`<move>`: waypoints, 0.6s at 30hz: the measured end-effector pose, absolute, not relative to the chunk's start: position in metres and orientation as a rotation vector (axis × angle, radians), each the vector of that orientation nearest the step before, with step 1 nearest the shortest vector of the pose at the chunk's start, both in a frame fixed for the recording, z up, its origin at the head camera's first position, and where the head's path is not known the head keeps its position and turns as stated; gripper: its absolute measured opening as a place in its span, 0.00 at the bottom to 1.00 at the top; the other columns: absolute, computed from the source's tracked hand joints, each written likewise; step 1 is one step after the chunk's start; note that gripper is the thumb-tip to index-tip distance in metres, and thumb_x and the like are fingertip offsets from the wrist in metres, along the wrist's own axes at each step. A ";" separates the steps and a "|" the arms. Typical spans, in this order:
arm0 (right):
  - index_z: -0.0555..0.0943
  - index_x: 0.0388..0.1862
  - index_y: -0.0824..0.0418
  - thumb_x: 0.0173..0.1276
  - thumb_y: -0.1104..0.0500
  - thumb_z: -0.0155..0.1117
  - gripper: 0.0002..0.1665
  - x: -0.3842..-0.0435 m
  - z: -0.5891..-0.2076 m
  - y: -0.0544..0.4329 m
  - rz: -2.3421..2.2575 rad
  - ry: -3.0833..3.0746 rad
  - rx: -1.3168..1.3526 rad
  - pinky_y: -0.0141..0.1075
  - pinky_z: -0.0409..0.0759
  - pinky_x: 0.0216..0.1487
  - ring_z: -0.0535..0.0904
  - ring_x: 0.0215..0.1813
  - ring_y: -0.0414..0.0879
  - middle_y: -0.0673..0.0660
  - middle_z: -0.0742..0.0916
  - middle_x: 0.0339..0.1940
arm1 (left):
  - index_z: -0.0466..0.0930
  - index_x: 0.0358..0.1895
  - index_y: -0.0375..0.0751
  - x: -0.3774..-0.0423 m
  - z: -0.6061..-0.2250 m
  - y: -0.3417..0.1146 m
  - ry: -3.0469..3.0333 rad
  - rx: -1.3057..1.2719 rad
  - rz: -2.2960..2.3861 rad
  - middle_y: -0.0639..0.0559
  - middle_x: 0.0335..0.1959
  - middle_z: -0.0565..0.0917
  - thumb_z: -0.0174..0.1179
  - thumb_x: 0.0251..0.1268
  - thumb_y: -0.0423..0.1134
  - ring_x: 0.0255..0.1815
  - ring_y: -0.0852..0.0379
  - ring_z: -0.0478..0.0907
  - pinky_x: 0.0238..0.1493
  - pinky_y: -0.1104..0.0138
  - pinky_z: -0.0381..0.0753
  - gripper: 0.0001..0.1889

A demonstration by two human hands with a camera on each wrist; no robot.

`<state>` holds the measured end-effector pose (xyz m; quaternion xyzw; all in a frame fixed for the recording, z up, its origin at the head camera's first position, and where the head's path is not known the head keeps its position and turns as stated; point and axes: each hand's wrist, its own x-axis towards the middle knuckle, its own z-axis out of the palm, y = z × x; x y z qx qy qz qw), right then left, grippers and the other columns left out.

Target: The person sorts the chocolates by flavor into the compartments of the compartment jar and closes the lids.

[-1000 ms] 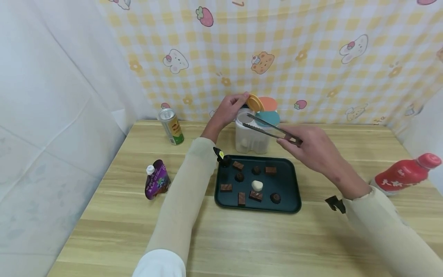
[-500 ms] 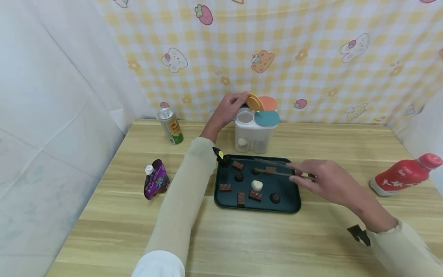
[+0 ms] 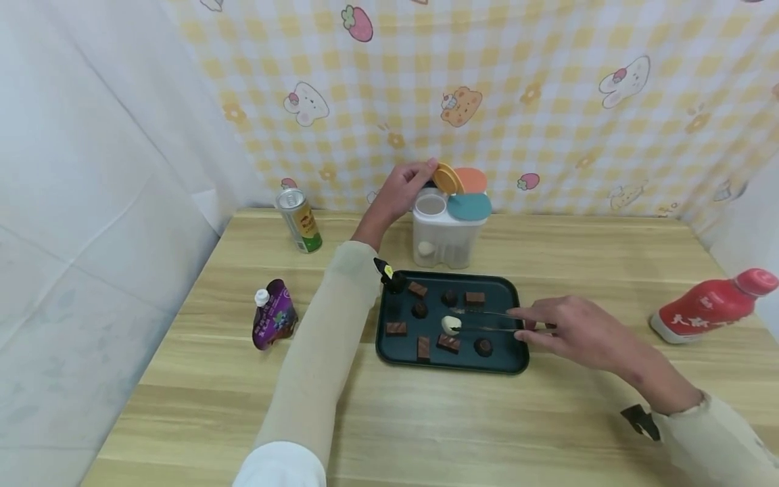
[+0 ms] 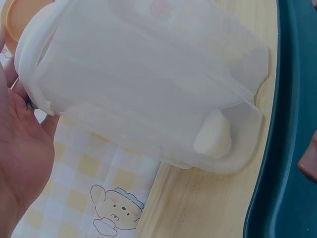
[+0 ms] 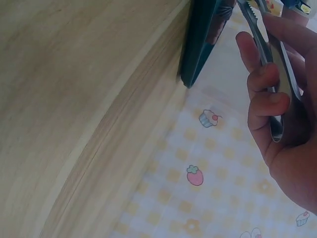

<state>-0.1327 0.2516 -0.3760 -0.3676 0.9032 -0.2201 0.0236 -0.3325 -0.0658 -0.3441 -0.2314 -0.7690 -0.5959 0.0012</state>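
Grips slim silver metal tongs [image 5: 285,74] in curled fingers of the right hand [image 3: 575,331], with parted tips at 3 o'clock of a white rounded lump [image 3: 448,323] on a dark green rectangular tray [image 3: 508,353]. With the left hand [image 3: 402,189], pinches the round yellow-orange lid [image 3: 447,180] of a translucent plastic container [image 3: 450,237], at the tray's 12 o'clock.

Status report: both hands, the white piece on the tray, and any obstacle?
Left hand at open yellow lid; right hand gripping tongs. White piece on tray, at tongs' tips, contact unclear. Brown bar close by.
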 end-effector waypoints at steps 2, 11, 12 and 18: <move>0.89 0.56 0.60 0.72 0.53 0.72 0.18 -0.133 -0.378 0.252 -0.658 2.787 -1.151 0.29 0.75 0.27 0.72 0.25 0.29 0.37 0.85 0.33 | 0.87 0.49 0.36 -0.333 -0.344 -0.064 -2.416 -0.725 -1.860 0.49 0.48 0.86 0.48 0.83 0.55 0.51 0.56 0.78 0.56 0.69 0.73 0.26; 0.89 0.55 0.63 0.74 0.54 0.70 0.17 -0.138 -0.386 0.249 -0.710 2.711 -1.165 0.28 0.75 0.26 0.72 0.24 0.28 0.50 0.91 0.44 | 0.88 0.46 0.35 -0.334 -0.346 -0.064 -2.387 -0.729 -1.890 0.48 0.45 0.87 0.48 0.84 0.55 0.50 0.56 0.79 0.56 0.68 0.74 0.26; 0.89 0.55 0.63 0.73 0.54 0.70 0.17 -0.138 -0.387 0.250 -0.727 2.704 -1.164 0.28 0.74 0.24 0.71 0.23 0.28 0.50 0.91 0.44 | 0.88 0.46 0.35 -0.334 -0.346 -0.063 -2.381 -0.734 -1.894 0.48 0.45 0.87 0.48 0.84 0.54 0.51 0.56 0.79 0.56 0.68 0.74 0.26; 0.89 0.55 0.65 0.73 0.56 0.71 0.17 -0.137 -0.389 0.251 -0.757 2.706 -1.178 0.27 0.70 0.21 0.68 0.21 0.28 0.45 0.90 0.38 | 0.88 0.45 0.34 -0.333 -0.345 -0.062 -2.364 -0.739 -1.893 0.48 0.45 0.87 0.48 0.84 0.53 0.51 0.56 0.80 0.57 0.68 0.74 0.26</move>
